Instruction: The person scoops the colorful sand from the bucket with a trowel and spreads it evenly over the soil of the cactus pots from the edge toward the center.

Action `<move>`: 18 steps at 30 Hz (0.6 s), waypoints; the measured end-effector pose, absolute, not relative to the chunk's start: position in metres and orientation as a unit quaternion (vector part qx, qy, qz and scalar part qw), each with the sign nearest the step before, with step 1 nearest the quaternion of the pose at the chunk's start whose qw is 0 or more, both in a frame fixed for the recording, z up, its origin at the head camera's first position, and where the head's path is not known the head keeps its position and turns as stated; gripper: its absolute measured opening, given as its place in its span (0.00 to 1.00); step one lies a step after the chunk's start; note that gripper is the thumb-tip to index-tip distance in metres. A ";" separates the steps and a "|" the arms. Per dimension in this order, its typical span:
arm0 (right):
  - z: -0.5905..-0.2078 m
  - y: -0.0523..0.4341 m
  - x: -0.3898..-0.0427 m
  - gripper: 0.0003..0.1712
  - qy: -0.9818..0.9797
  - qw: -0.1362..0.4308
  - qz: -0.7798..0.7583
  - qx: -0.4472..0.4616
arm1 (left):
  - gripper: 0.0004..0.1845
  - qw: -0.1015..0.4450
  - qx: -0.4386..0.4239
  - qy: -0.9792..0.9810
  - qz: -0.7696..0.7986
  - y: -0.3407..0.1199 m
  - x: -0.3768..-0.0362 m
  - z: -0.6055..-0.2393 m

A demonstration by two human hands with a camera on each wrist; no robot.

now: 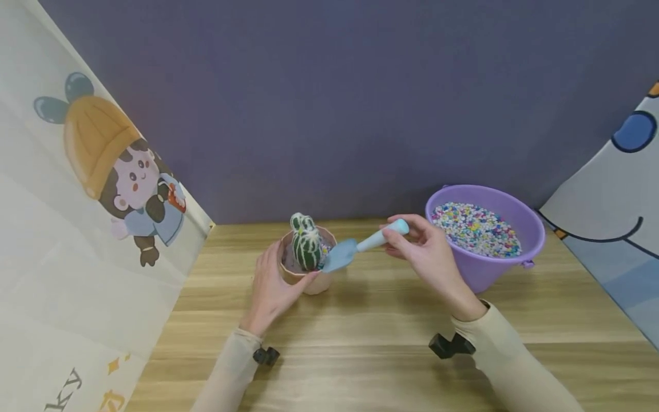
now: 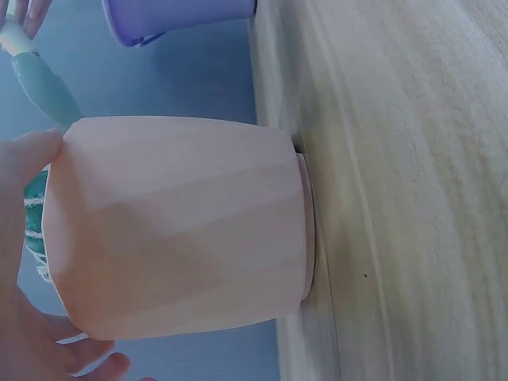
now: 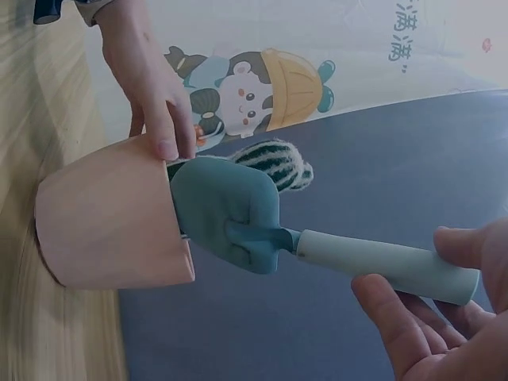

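Observation:
A pink faceted flowerpot [image 2: 175,222] stands upright on the wooden table, with a green, white-striped cactus [image 1: 307,247] in it. My left hand [image 1: 275,286] grips the pot's rim, thumb on the near side and fingers round the left. In my right hand [image 1: 429,260] is the handle of a small blue trowel [image 3: 226,210], pinched between thumb and fingers. The trowel's blade slants down to the pot's right rim, its tip beside the cactus. Some coloured beads [image 1: 325,249] lie in the pot next to the blade. What the blade carries is hidden.
A purple bucket [image 1: 532,240] holding many small coloured beads [image 1: 476,229] stands to the right, just behind my right hand. Close behind pot and bucket rises a dark blue wall [image 1: 329,114]. A cartoon-printed sheet [image 1: 67,257] borders the wooden table [image 1: 350,366] on the left.

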State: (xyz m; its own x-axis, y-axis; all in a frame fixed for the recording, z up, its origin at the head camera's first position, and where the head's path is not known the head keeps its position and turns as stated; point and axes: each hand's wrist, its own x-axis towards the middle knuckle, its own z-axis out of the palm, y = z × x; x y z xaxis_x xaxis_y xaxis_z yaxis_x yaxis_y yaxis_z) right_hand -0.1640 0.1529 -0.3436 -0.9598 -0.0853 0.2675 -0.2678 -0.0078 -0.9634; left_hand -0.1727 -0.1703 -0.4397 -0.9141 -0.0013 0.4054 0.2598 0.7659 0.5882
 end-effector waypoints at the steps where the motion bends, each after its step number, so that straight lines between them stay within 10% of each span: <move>1: -0.344 0.155 -0.164 0.15 -0.699 0.064 0.701 0.126 | 0.59 0.200 -0.071 -0.918 -0.337 -0.170 -0.172 -0.440; 18: -0.340 0.188 -0.162 0.10 -0.636 0.054 0.763 0.103 | 0.45 0.319 -0.130 -0.848 -0.403 -0.154 -0.156 -0.415</move>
State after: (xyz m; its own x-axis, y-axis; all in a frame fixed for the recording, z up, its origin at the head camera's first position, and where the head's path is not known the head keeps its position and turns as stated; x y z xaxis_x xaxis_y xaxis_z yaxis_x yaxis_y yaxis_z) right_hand -0.1618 0.1882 -0.3398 -0.9731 -0.0481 0.2254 -0.2131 -0.1850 -0.9594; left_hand -0.1557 -0.1543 -0.4153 -0.7622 -0.0373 0.6463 0.4772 0.6421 0.5999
